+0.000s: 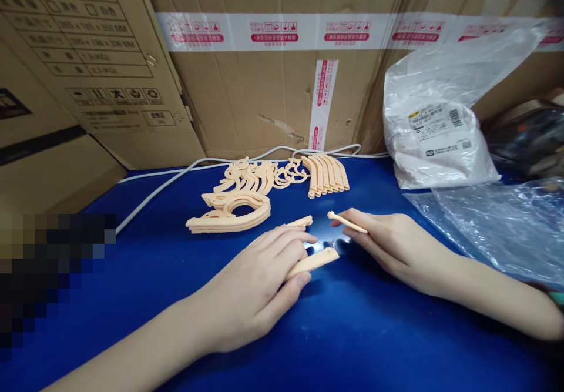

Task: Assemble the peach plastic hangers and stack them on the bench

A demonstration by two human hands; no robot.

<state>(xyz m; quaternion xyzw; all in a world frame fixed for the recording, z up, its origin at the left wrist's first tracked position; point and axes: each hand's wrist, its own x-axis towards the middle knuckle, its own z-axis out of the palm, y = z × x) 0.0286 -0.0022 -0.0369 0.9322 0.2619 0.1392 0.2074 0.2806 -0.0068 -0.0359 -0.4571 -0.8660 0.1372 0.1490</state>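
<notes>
My left hand (259,280) lies on the blue table (352,345), fingers closed over a peach curved plastic piece (315,260) whose two ends stick out past the fingertips. My right hand (392,245) pinches a thin peach plastic stick (346,221), its tip pointing left toward the left hand's piece. Behind the hands lie a stack of curved peach pieces (231,211), a loose heap of hook-shaped pieces (259,176) and a row of curved strips (326,174).
Large cardboard boxes (273,86) wall off the back and left. A white cable (176,177) runs along their foot. A white plastic bag with a label (436,133) and clear plastic film (506,227) lie at the right. A blurred patch covers the lower left.
</notes>
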